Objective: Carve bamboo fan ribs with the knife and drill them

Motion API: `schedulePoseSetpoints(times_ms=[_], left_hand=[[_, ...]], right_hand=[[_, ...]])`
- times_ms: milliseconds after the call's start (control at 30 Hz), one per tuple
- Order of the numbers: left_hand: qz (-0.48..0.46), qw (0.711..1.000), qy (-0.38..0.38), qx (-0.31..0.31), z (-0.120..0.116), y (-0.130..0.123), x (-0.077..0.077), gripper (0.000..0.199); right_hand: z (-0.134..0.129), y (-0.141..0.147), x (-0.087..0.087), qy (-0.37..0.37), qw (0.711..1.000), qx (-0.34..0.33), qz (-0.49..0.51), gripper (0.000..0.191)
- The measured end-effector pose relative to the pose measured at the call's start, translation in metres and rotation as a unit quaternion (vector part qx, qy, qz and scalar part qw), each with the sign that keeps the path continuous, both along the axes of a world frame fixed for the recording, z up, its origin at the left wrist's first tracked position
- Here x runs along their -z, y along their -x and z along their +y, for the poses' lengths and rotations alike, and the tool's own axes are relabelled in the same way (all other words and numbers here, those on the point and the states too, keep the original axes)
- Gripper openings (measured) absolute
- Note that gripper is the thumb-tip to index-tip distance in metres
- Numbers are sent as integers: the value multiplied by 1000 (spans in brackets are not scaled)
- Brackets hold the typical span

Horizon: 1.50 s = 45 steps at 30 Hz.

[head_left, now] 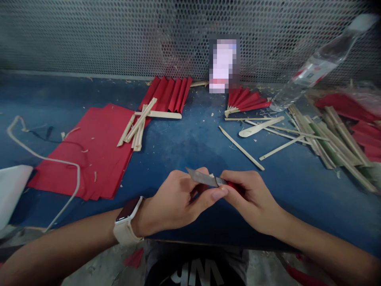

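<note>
My right hand [256,198] is wrapped round the red handle of a craft knife [202,178], whose grey blade points left over my left fingers. My left hand [181,200], a watch on its wrist, is closed, its thumb tip against the right thumb near the base of the blade. A small pale bit [212,175] shows just behind the blade; whatever the left fingers grip is mostly hidden. Beyond my hands lie a thin bamboo strip [241,148] and a carved, spoon-shaped bamboo piece [260,127].
Red paper sheets [86,155] lie left, with bamboo pieces [139,127] on their edge. Behind are pleated red paper [166,95], a small red fan [248,101] and a blurred phone [224,65]. A bottle [318,65] leans right, near split bamboo [327,139]. A white cord [53,159] crosses the sheets.
</note>
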<state>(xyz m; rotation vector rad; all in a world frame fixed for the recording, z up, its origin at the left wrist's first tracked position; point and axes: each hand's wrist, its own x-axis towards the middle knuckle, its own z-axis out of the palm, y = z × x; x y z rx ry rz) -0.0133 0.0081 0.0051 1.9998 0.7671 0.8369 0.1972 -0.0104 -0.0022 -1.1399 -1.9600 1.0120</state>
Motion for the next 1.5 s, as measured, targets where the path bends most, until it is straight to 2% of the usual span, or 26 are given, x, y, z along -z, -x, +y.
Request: schedulePoseSetpoints(times_ms=[200,367,567,700,800,967,1133,1267,1367,1500], left_hand=[[99,987,-124,3,1,2,-3,42],[130,980,-150,12,0,0,-2,52],[115,987,-109,21,0,-1,-3,50],[59,998,-6,6,-1,-1,-7,39],[7,999,51,-11,-1,-2,-8,39],[-5,997,44,-66,1,0,-8,50],[35,998,52,-19,5,2,-5,41],[65,996,51,23,5,1,-3,42],[92,995,36,32,4,0,-3,43],[61,996,64,8,2,-2,0,47]], right_hand=[[0,0,-1,10,1000,6,8,51],[-1,1,-1,15,1000,-1,11,51],[0,2,0,24,999,-1,24,53],[0,2,0,47,998,1,38,53],[-1,3,1,50,998,12,38,52],[2,3,6,58,997,18,38,56],[4,-1,4,81,997,0,21,56],[4,-4,0,109,994,-11,18,58],[4,-4,-1,131,991,-10,15,59],[3,-3,1,138,990,-4,21,58]])
